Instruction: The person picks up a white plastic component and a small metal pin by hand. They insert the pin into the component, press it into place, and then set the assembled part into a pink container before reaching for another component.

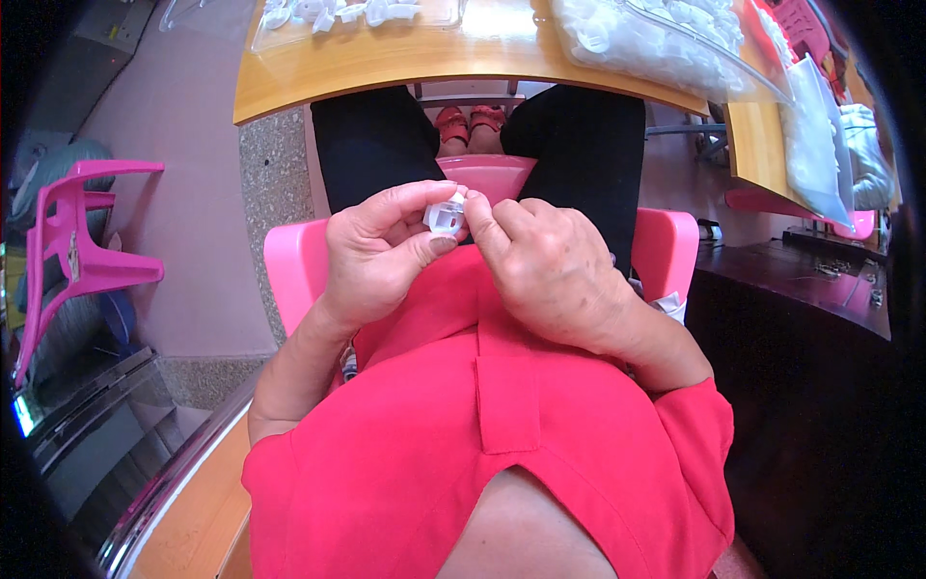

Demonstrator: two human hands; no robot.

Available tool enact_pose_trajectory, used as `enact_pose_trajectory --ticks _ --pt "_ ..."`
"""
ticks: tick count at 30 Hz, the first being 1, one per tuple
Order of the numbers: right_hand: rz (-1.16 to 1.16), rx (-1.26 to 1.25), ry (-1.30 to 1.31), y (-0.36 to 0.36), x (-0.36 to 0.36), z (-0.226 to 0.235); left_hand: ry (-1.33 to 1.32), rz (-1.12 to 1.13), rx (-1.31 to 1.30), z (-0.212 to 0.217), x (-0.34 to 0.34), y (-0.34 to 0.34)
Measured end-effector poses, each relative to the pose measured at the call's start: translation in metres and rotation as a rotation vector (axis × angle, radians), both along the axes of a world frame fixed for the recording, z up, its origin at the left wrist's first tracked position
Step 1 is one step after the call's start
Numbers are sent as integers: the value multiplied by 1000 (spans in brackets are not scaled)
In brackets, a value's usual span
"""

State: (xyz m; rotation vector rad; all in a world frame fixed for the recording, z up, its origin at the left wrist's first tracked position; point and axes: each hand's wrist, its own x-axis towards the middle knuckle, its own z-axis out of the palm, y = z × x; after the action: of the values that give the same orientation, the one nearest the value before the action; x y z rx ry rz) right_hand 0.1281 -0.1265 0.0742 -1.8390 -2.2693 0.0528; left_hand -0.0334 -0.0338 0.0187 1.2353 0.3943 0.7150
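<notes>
A small white plastic part (444, 217), roundish with openings in its side, is pinched between the thumb and fingers of my left hand (374, 253). I hold it in front of my body, above my lap. My right hand (555, 265) meets it from the other side, its fingers curled and the index fingertip pressed against the part's upper right edge. Whether the right thumb also grips the part is hidden behind that hand. Over the lap, both hands are close together.
Ahead is a wooden table (405, 72) with a clear tray (434, 14) of white parts and a larger clear bin (656, 43) heaped with similar pieces. A pink plastic stool (82, 251) stands at the left. To the right is a dark cabinet (772, 285).
</notes>
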Motion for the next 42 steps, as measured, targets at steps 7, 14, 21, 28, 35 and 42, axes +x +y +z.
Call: enact_pose_trajectory --ticks 7,14,21,28,35,42 --pt "142 -200 7 9 19 10 39 -81 -17 -2 -3 2" --pt "-14 -39 357 4 10 -16 -91 -62 -119 -6 5 12" --pt "-123 49 593 2 -3 -31 -62 44 -84 -8 4 9" --pt "-106 54 473 3 -9 -33 -46 83 -67 -8 4 9" --pt "-69 142 212 2 -14 -31 -63 90 -45 -9 4 7" --pt "-30 -101 -153 4 -16 -11 89 127 97 -10 6 0"
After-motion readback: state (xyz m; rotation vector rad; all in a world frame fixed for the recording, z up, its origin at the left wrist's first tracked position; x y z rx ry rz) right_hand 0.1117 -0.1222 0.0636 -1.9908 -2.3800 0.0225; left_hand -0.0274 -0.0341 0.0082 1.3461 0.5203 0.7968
